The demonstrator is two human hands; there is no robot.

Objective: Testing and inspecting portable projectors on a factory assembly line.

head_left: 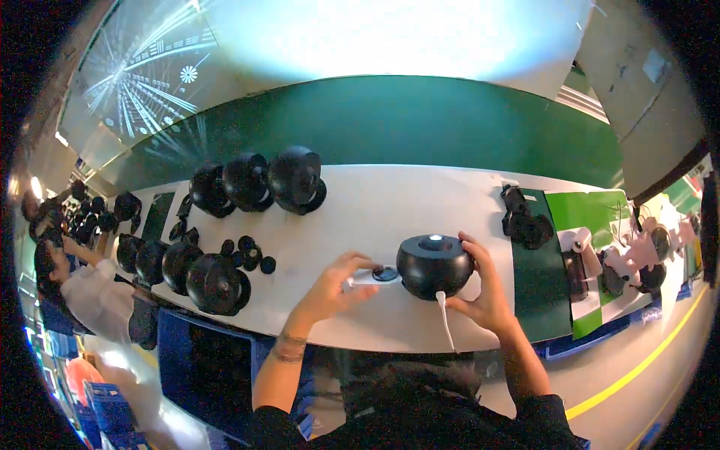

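Near the front edge of the white table, my right hand grips the right side of a round black projector-like device. A small lit lens sits on its flat top, and a white cable runs down from its front. My left hand is closed on a small white flat piece with a black round disc at its end. The disc is close to the device's left side; I cannot tell whether they touch.
Three black round devices stand at the back left, with several more nearer. Small black round parts lie beside them. Black parts rest on the right. A co-worker sits at left. Light patterns show on the wall.
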